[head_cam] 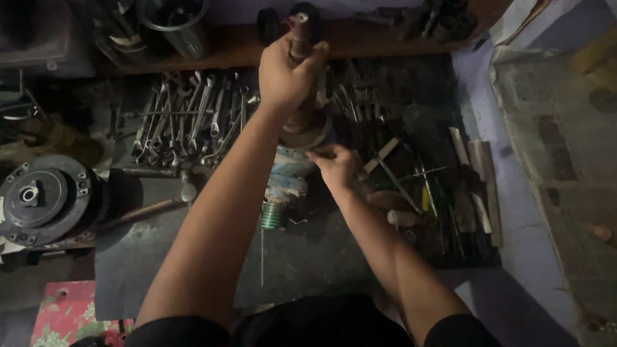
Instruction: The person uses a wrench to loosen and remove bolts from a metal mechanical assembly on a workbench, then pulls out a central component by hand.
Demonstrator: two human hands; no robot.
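My left hand (286, 71) is closed around the top of an upright metal shaft (299, 32) that stands on a round flanged base (307, 128). My right hand (334, 166) sits just below that base with its fingers pinched together at the base's underside; what they pinch is too dark to tell. A green coil of wire (274, 215) and a crumpled blue-white rag (286, 183) lie under the part, on a dark mat (160, 257).
A row of wrenches (186, 122) is spread at the back left. A hammer (164, 202) lies on the mat. Screwdrivers and flat files (443, 186) crowd the right side. A round pulley-like part (42, 196) sits far left. A metal bucket (177, 26) stands on the back ledge.
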